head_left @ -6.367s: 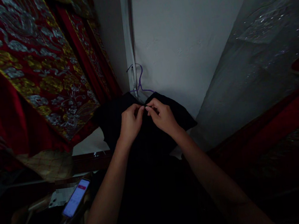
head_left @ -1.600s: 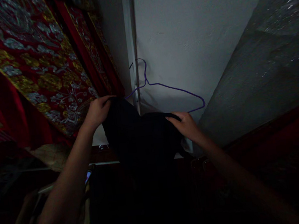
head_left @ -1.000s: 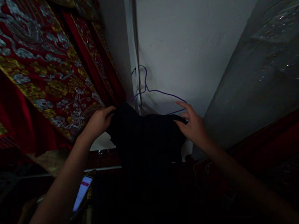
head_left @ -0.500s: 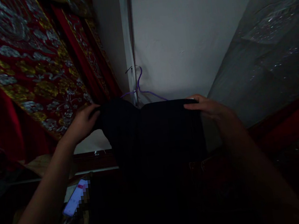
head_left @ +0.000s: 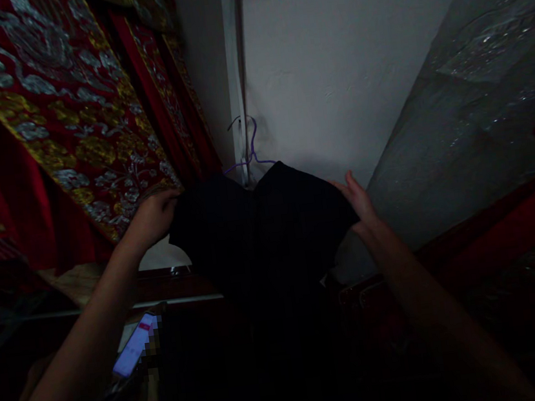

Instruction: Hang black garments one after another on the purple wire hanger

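Note:
A black short-sleeved garment (head_left: 257, 241) with a V-shaped neckline hangs on a purple hanger (head_left: 254, 143) in front of the pale wall. At its left sleeve, my left hand (head_left: 155, 215) is closed, pinching the cloth edge between thumb and fingers. My right hand (head_left: 359, 199) touches the right sleeve, its thumb raised apart and its fingers partly hidden along the cloth. The garment's lower part merges into the darkness, so its length is unclear.
Red cloth with gold and silver embroidery (head_left: 66, 108) hangs at left. Clear plastic sheeting (head_left: 477, 83) covers something at right. A lit phone (head_left: 136, 343) lies at lower left. A pale vertical strip (head_left: 233, 55) runs down the wall above the hanger.
The right shoulder of the garment now lies over the hanger, which it did not cover before. My right hand has loosened its pinch and moved slightly down; my left hand still grips its sleeve.

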`<action>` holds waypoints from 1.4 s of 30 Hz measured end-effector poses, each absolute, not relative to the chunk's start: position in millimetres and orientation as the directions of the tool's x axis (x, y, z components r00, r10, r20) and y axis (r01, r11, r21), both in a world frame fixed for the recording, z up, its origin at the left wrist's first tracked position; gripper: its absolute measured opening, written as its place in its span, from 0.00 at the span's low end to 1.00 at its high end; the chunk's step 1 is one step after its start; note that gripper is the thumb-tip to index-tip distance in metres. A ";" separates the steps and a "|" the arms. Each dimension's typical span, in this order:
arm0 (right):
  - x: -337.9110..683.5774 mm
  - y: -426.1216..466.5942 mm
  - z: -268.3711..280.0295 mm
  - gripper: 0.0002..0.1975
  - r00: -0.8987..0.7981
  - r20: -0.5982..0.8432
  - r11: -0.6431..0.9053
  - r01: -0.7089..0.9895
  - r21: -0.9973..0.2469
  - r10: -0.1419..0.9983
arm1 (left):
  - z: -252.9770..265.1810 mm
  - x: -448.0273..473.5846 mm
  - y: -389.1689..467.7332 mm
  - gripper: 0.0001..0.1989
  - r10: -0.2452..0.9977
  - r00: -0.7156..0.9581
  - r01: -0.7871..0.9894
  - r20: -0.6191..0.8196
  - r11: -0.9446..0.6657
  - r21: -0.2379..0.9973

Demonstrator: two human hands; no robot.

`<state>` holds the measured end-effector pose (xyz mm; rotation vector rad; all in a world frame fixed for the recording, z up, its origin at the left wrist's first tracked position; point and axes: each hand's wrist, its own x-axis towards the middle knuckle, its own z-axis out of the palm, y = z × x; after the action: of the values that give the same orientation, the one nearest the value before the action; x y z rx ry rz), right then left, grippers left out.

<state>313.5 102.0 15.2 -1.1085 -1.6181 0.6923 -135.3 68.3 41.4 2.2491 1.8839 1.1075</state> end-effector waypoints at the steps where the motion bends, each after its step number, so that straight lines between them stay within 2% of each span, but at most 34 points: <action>1: 317.5 98.9 17.4 0.40 -0.079 0.378 0.384 0.283 -0.879 0.922 | 41.0 -136.2 68.2 0.19 0.876 0.015 0.848 0.482 -0.267 0.458; 2: 320.1 95.3 19.8 0.39 -0.102 0.332 0.348 0.242 -0.906 0.938 | 40.2 -136.2 68.5 0.19 0.887 -0.004 0.833 0.462 -0.252 0.492; 5: 317.5 83.8 25.8 0.28 -0.159 0.254 0.285 0.214 -0.935 0.954 | 36.3 -133.4 69.9 0.19 0.880 -0.067 0.788 0.470 -0.243 0.566; 7: 309.2 78.0 29.5 0.26 -0.136 0.296 0.320 0.205 -0.925 0.945 | 34.8 -130.6 70.0 0.20 0.852 -0.102 0.730 0.513 -0.286 0.620; 10: 297.0 73.3 36.4 0.27 0.002 0.389 0.384 0.147 -0.911 0.921 | 38.0 -123.0 65.3 0.27 0.848 -0.127 0.620 0.515 -0.338 0.709; 12: 292.1 70.4 41.1 0.28 0.093 0.405 0.395 0.107 -0.912 0.910 | 44.6 -114.0 58.6 0.29 0.813 -0.117 0.619 0.570 -0.389 0.682; 16: 283.8 50.3 40.4 0.27 0.204 0.403 0.405 0.032 -0.914 0.892 | 62.3 -86.0 37.9 0.24 0.699 -0.029 0.664 0.714 -0.521 0.537; 17: 280.0 40.3 36.5 0.25 0.238 0.419 0.422 0.041 -0.906 0.876 | 66.1 -77.4 31.6 0.23 0.717 -0.004 0.630 0.697 -0.539 0.559; 19: 268.7 14.0 25.0 0.21 0.267 0.483 0.471 0.112 -0.875 0.834 | 71.3 -59.2 18.3 0.26 0.794 0.048 0.490 0.606 -0.548 0.678; 20: 261.4 -1.5 18.4 0.19 0.233 0.534 0.507 0.168 -0.845 0.812 | 72.6 -49.8 11.7 0.27 0.835 0.085 0.400 0.543 -0.528 0.749; 21: 253.4 -17.4 12.2 0.18 0.119 0.576 0.544 0.223 -0.809 0.809 | 73.1 -40.6 5.3 0.28 0.871 0.128 0.316 0.474 -0.489 0.813; 23: 237.2 -46.2 3.4 0.17 -0.276 0.606 0.666 0.293 -0.687 0.746 | 72.1 -24.7 -5.1 0.28 0.919 0.219 0.194 0.327 -0.369 0.909; 25: 225.1 -63.8 2.0 0.20 -0.615 0.507 0.772 0.292 -0.565 0.604 | 70.6 -15.8 -10.8 0.26 0.938 0.292 0.127 0.187 -0.232 0.964; 26: 221.8 -66.6 3.9 0.23 -0.721 0.444 0.804 0.267 -0.531 0.533 | 70.5 -15.2 -12.0 0.24 0.939 0.316 0.112 0.137 -0.180 0.977; 28: 221.7 -59.6 10.3 0.23 -0.804 0.377 0.818 0.220 -0.531 0.460 | 73.1 -22.7 -12.7 0.20 0.934 0.348 0.149 0.084 -0.143 0.978; 29: 224.5 -50.7 13.7 0.21 -0.789 0.394 0.809 0.208 -0.550 0.471 | 76.2 -30.3 -13.5 0.18 0.928 0.366 0.213 0.066 -0.152 0.965; 32: 238.0 -12.1 18.5 0.16 -0.537 0.562 0.762 0.285 -0.581 0.629 | 91.4 -60.6 -23.1 0.15 0.894 0.446 0.467 -0.029 -0.205 0.860; 34: 244.9 14.4 16.3 0.20 -0.373 0.639 0.740 0.364 -0.566 0.673 | 103.5 -79.2 -35.1 0.16 0.873 0.480 0.572 -0.093 -0.230 0.787; 36: 246.9 34.4 11.6 0.25 -0.389 0.611 0.724 0.379 -0.576 0.689 | 113.8 -91.8 -46.6 0.16 0.869 0.483 0.621 -0.112 -0.250 0.743; 39: 243.8 48.3 6.4 0.15 -0.477 0.488 0.664 0.327 -0.673 0.731 | 121.0 -102.1 -52.6 0.15 0.870 0.482 0.644 -0.101 -0.274 0.715; 42: 242.8 50.5 10.1 0.17 -0.443 0.444 0.595 0.297 -0.747 0.779 | 119.1 -111.5 -41.3 0.15 0.880 0.471 0.638 -0.060 -0.293 0.712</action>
<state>242.8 50.5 10.1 -0.8530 -2.0088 0.7497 -111.5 -41.3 119.1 2.0367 1.2549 0.4540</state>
